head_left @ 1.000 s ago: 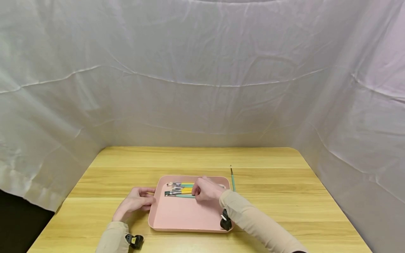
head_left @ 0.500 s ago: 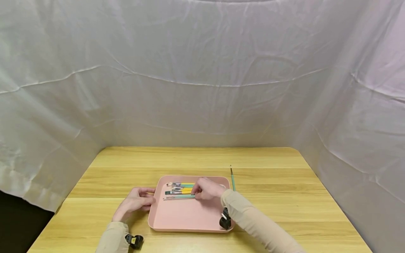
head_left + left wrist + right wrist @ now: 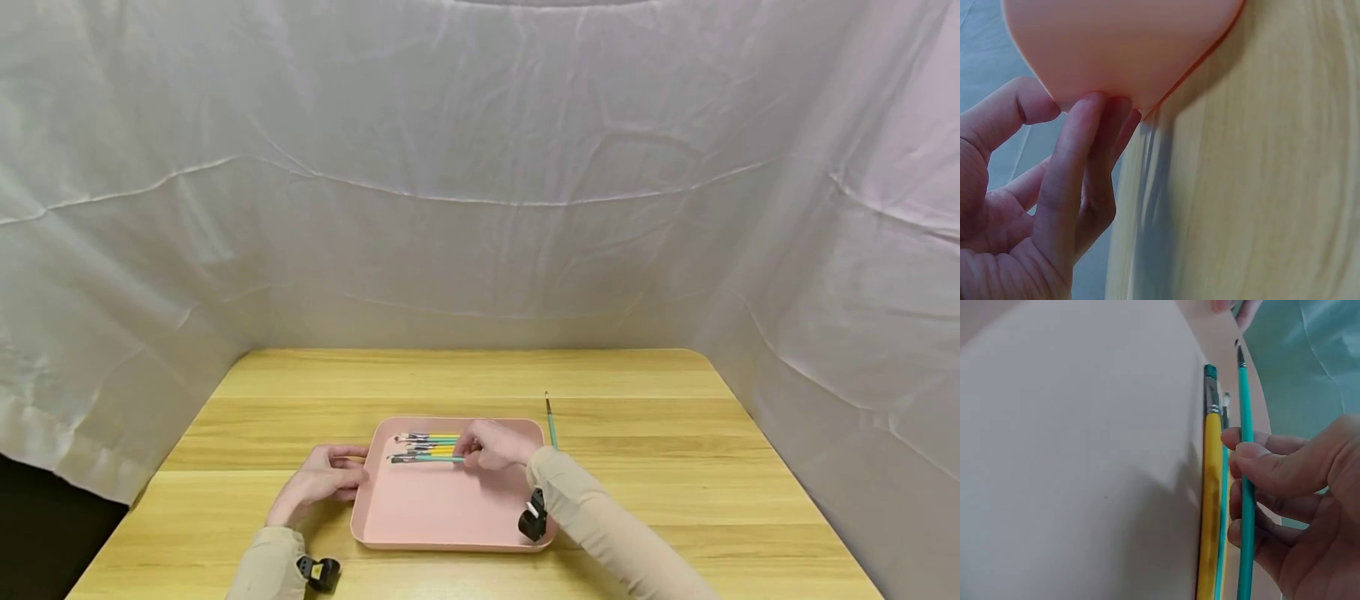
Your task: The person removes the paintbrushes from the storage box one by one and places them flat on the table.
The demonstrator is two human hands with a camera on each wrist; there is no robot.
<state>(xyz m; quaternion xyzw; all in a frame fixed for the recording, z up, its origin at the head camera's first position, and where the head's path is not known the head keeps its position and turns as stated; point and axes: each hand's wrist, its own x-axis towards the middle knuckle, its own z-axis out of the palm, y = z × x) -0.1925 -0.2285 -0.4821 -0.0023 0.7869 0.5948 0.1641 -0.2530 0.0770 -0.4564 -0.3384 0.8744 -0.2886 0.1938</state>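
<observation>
A pink tray point(image 3: 450, 512) lies on the table, with several yellow and turquoise paintbrushes point(image 3: 431, 436) side by side in its far half. My left hand point(image 3: 318, 482) touches the tray's left wall from outside with fairly straight fingers, as the left wrist view also shows. Over the brushes, my right hand point(image 3: 493, 445) pinches a turquoise paintbrush point(image 3: 1245, 394) between thumb and fingers, its tip pointing left in the head view. In the right wrist view, a yellow flat brush point(image 3: 1212, 444) with a green tip lies beside the held brush. The hand hides the handle ends of the brushes in the head view.
Another turquoise brush point(image 3: 551, 421) rests at the tray's far right corner, its tip pointing away. The wooden table point(image 3: 675, 467) reaches to grey curtains point(image 3: 480, 250) at the back and sides. A black wrist camera point(image 3: 533, 521) hangs over the tray's near right corner.
My right hand first drew the turquoise paintbrush slightly toward me, away from the row, then brought it back up over the green-tipped brush. My left hand and the tray have stayed put.
</observation>
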